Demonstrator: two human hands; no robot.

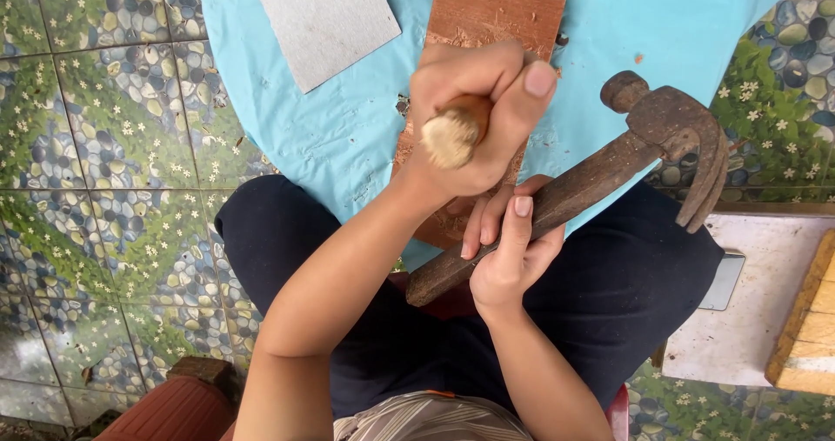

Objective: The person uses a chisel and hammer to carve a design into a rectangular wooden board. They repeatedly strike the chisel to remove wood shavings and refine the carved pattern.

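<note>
On the far left you have the pebble-and-flower floor tiles [96,145], and toward the top a grey sheet of sandpaper [322,19] lying flat on the light blue cloth [287,119] that covers your lap. Next comes your left hand [474,119], closed in a fist around the chisel [452,132]: you see its frayed, mushroomed wooden butt end facing straight up at the camera, so its long axis runs almost along your line of sight, down toward the reddish wooden board [500,19] beneath it. The cutting end is hidden under your fist. The board lies on the cloth with its length running away from you, with pale chips scattered on it. Just below and to the right, your right hand [513,250] is clamped on the wooden handle of the claw hammer [609,167]. The hammer's long axis slants from lower left up to upper right, its rusty head out past the cloth's edge, claw curving down. At the far right sits a white slab [748,302] with a pale wood block [809,328] on it
</note>
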